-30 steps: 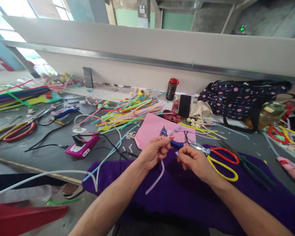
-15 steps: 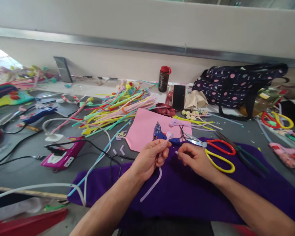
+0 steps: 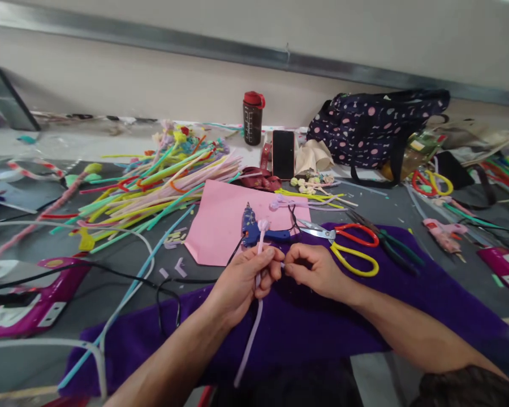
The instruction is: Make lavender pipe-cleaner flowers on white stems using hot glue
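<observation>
My left hand (image 3: 237, 280) is closed around a lilac pipe cleaner (image 3: 250, 343), whose tail hangs down over the purple cloth (image 3: 309, 328). At its upper end a small lilac knot (image 3: 263, 225) sticks up above my fingers. Close beside, my right hand (image 3: 320, 270) pinches a tiny lilac piece (image 3: 283, 265) against the left fingertips; most of that piece is hidden. Just beyond the hands a blue glue gun (image 3: 250, 225) lies on a pink sheet (image 3: 214, 226). Red-and-yellow-handled scissors (image 3: 356, 267) and green-handled pliers (image 3: 396, 246) lie to the right.
A pile of coloured pipe cleaners (image 3: 152, 195) spreads at the back left. Behind stand a bottle (image 3: 253, 121), a phone (image 3: 283, 155) and a patterned bag (image 3: 365, 133). Magenta devices (image 3: 63, 288) with black cords lie at the left and right. A pink glue gun (image 3: 445, 234) lies farther right.
My right hand has come in to the left hand, closing the gap between them. The knotted end now stands more upright. The whole view has shifted to the right.
</observation>
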Tool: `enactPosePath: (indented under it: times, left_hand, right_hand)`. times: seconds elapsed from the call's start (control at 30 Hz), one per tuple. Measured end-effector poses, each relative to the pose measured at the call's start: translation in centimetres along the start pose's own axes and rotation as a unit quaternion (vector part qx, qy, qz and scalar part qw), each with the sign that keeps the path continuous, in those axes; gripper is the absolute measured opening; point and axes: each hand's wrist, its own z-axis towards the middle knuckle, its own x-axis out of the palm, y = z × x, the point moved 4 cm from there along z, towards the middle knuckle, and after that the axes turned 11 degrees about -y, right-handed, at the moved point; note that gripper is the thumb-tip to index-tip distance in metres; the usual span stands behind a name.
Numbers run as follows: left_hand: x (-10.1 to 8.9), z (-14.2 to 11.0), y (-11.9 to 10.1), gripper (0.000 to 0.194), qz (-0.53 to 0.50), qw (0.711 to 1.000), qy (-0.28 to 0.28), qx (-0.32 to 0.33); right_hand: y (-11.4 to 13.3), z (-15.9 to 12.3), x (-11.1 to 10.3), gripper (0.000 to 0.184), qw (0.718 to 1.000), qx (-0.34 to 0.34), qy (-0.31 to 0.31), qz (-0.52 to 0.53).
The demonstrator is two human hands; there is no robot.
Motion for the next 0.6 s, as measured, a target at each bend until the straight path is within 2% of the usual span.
enactPosePath:
  times: [0.1, 0.23, 0.3, 0.4, 0.6]
  left_hand:
    - [0.9, -1.1, -1.4, 0.02, 0.011, 1.0, 0.011, 0.002]
    - [2.8, -3.1, -4.0, 0.021, 0.035, 0.997, 0.028, 0.07]
    - [3.4, -3.2, -4.3, 0.021, 0.044, 0.993, 0.023, 0.103]
    - [3.3, -1.9, -3.0, 0.018, 0.076, 0.99, 0.01, 0.117]
    - [1.5, 0.9, -0.4, 0.02, 0.11, 0.987, -0.018, 0.12]
  right_hand:
    - [0.5, -0.5, -0.1, 0.009, 1.0, 0.008, 0.003, 0.021]
    - [1.1, -0.8, -0.6, 0.007, 0.997, 0.034, 0.021, 0.07]
    - [1.3, -0.7, -1.1, 0.008, 0.995, 0.034, 0.021, 0.088]
    - [1.4, -0.4, -1.7, 0.011, 0.996, 0.02, 0.005, 0.091]
    - [0.9, 0.4, -2.1, 0.01, 0.999, 0.001, -0.014, 0.039]
